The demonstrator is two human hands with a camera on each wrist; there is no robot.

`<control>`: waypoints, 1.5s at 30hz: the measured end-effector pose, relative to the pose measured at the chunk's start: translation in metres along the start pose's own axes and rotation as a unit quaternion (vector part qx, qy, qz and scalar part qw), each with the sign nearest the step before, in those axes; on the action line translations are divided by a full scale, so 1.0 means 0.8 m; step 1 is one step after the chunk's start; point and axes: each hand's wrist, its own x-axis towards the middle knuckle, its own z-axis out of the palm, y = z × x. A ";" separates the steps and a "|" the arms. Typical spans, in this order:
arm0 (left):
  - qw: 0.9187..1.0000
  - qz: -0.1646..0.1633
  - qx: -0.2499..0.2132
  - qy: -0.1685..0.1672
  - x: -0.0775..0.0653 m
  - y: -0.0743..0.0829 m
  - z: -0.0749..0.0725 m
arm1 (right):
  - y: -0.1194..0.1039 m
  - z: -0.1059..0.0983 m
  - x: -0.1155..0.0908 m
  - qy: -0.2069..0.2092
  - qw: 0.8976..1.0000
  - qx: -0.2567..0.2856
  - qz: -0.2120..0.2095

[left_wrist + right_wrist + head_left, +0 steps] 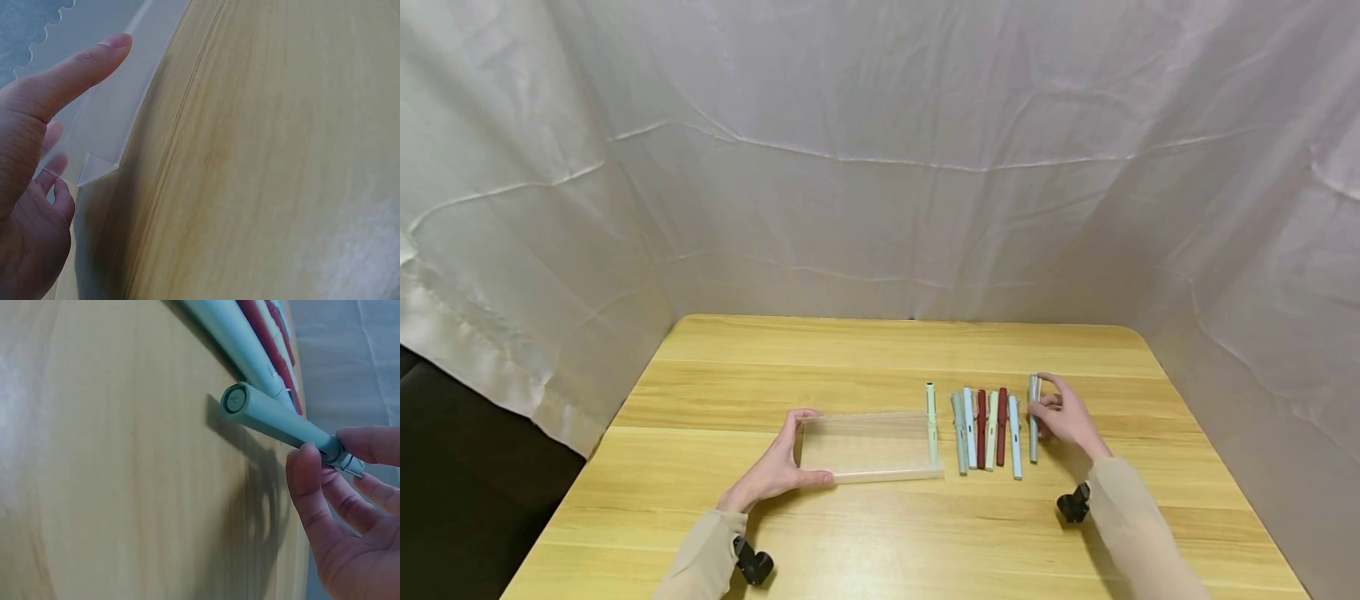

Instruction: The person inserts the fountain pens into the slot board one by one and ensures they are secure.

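A clear plastic pen tray [887,476] with a scalloped edge sits on the table. My left hand [778,462] grips its left end, thumb on the front side and fingers at the back; in the left wrist view the thumb lies over the clear plastic [106,125]. At the tray's right end is a pale green pen [932,417]; its lower part lines up with the plastic. My right hand [1067,414] pinches a grey-green pen [281,422] between thumb and fingers, its near end tipped toward the wrist camera. That pen is right of the row.
Between the tray and my right hand lie several capped pens side by side: grey-green [960,437], light blue [1015,442], dark red [1002,425] and pale green [992,433]. Pale curtains [880,208] hang behind the wooden table [865,542] and along both sides.
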 end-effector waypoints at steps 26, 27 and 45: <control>1.000 0.008 0.000 0.002 0.000 -0.005 0.002 | -0.022 0.021 -0.028 0.055 0.989 0.119 -0.071; 1.000 0.009 -0.001 0.001 0.000 -0.005 0.002 | -0.023 0.022 -0.030 0.055 0.988 0.123 -0.073; 1.000 0.011 -0.006 -0.002 0.000 -0.003 0.002 | -0.041 0.043 -0.044 0.098 0.977 0.135 -0.132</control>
